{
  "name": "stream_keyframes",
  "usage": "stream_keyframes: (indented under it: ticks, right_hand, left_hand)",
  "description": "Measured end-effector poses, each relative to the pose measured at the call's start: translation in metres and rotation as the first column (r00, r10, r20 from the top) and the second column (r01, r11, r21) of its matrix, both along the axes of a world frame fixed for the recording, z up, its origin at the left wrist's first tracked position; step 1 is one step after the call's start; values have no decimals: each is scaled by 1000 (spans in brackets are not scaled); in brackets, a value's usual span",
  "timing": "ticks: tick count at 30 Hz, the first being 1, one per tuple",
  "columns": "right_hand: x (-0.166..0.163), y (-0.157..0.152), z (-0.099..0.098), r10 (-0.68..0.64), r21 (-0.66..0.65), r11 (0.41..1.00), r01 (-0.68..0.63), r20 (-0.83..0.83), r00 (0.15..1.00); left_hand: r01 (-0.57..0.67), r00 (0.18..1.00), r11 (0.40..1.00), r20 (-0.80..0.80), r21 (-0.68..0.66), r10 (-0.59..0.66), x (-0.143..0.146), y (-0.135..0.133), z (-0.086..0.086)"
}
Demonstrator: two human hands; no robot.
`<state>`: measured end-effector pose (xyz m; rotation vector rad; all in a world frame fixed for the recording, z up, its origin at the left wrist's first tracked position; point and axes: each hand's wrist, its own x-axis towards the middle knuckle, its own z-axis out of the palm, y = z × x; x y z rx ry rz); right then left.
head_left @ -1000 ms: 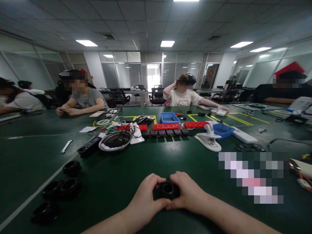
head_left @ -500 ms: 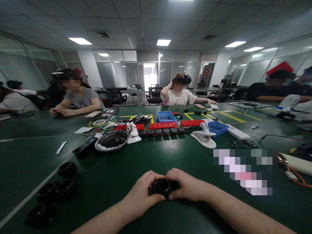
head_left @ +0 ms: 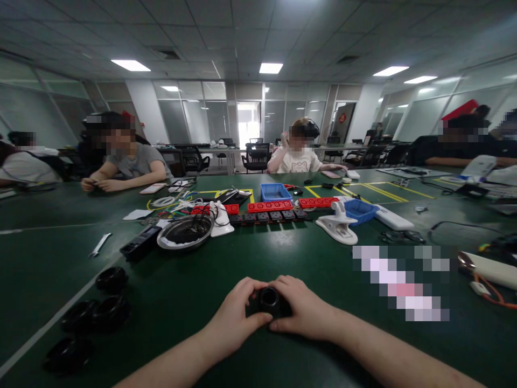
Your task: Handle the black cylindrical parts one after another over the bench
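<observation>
Ring (head_left: 269, 306) between fingers (head_left: 262, 319), four rings (head_left: 111, 283) left.

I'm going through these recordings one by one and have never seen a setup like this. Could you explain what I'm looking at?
There is no machine here: a person works with bare hands, and the single view comes from a camera worn on their head, looking forward and down. The left hand and right hand hold a small black ring-shaped part between them, its opening visible.

On the green table, four similar black pieces sit to the left. Farther away are a wrench, a metal dish, red strips, two blue trays and a white clip stand. Other people sit around. A pixelated patch at right hides whatever is there.
</observation>
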<state>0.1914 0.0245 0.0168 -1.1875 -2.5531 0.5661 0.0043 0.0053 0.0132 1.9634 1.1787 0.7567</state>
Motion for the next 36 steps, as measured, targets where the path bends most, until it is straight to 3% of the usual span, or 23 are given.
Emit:
stream_keyframes:
  ticks: [3,7,13,15,18,23,27,30,33,36]
  right_hand:
    - [10,8,5,127,-101,987,-127,-6,992]
    - [10,9,4,107,-83,991,-103,41,993]
    - [-13,-7,-1,-162,112,984,142,202,966]
    - [-16,-10,-1,-213,140,973,186,209,954]
    - [-11,-7,1,-136,91,988,125,121,983]
    - [8,8,10,92,-189,977,-95,-24,995]
    - [5,6,9,60,-170,984,-54,32,998]
    - [-10,-6,1,-119,46,992,114,145,982]
    - [-22,-15,-6,-277,241,942,236,154,949]
    - [-19,-14,-4,-165,150,976,156,51,985]
  left_hand:
    - [114,993,993,-17,-18,-114,-7,3,3]
    - [142,989,989,-23,-36,-143,-7,0,7]
    - [-136,991,991,-14,0,136,8,-10,-4]
    - [-158,987,988,10,-1,158,11,-11,-9]
    - [-105,993,994,53,-6,105,7,-9,-12]
    - [115,993,993,-18,20,-114,-5,-5,5]
    - [192,980,981,-60,17,-191,-7,-6,13]
    - [65,996,996,-71,55,-61,-1,-13,7]
    - [-144,982,980,-99,137,158,8,-20,0]
    - [-133,980,975,-126,178,157,7,-21,0]
